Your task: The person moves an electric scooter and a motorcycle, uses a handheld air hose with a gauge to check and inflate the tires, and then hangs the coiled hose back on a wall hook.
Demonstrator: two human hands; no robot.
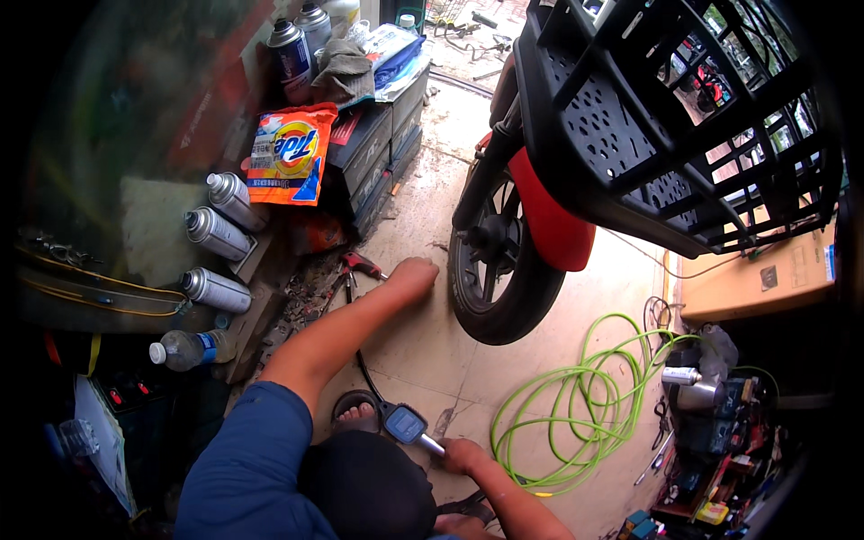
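My left hand (417, 275) is reached out low over the floor, just left of the motorcycle's front tyre (503, 324). Its fingers are curled, and whether they hold anything is hidden. Beside that wrist lies a red-and-black-handled tool (364, 265). My right hand (462, 455) grips the silver handle of a digital tyre inflator gauge (405, 424). From the gauge a black hose (365, 373) runs up behind my left forearm. A sandalled foot (355, 413) is next to the gauge, and a dark-clothed knee (368, 486) is below it.
A coiled green air hose (574, 418) lies right of my hands. The black basket (641, 135) overhangs the red mudguard (550, 216). Spray cans (216, 290), a plastic bottle (192, 349) and a Tide bag (291, 154) line the left; a tool pile (722, 439) stands right.
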